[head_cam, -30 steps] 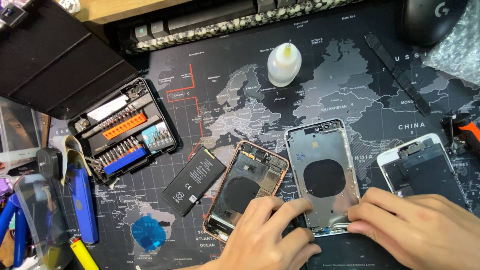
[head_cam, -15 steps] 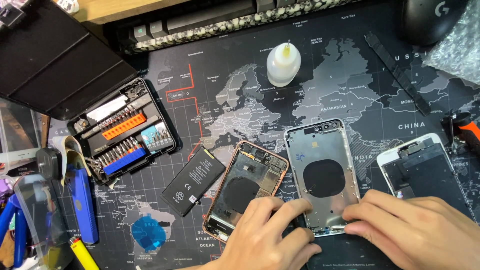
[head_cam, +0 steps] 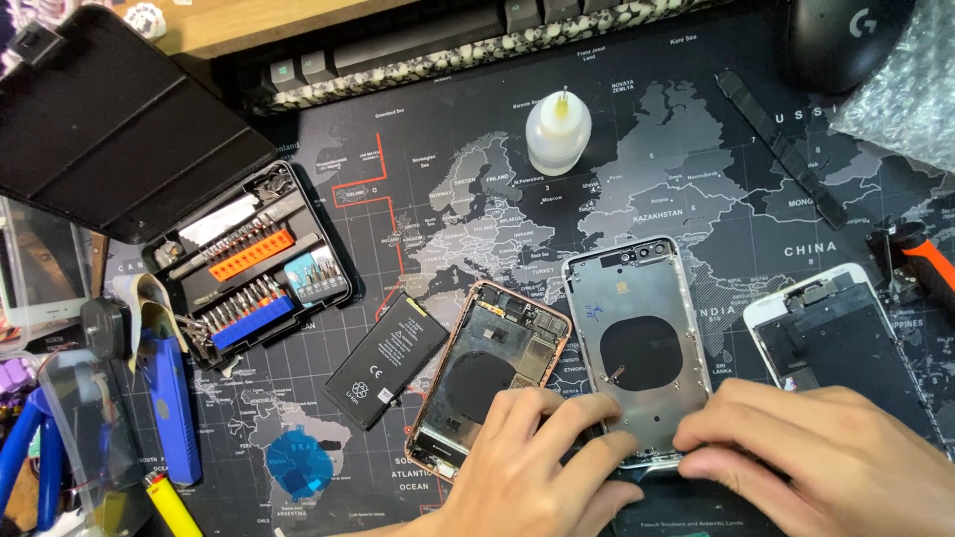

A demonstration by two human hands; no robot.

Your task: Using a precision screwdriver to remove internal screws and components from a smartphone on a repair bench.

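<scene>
From the head view, we press both hands, left hand (head_cam: 532, 467) and right hand (head_cam: 806, 462), fingers flat, not gripping, on the silver phone frame's (head_cam: 637, 343) lower edge. Just left of it lies the rose-gold phone housing (head_cam: 487, 373); a slip could knock it.

A black rectangular label with white markings is seen on the phone battery (head_cam: 386, 361), lying tilted just left of the copper-rimmed phone housing (head_cam: 484, 373). A detached phone screen (head_cam: 846, 350), white-framed with dark glass, is laid at the right. Clear bubble wrap (head_cam: 900, 75) is bunched in the upper right corner
</scene>
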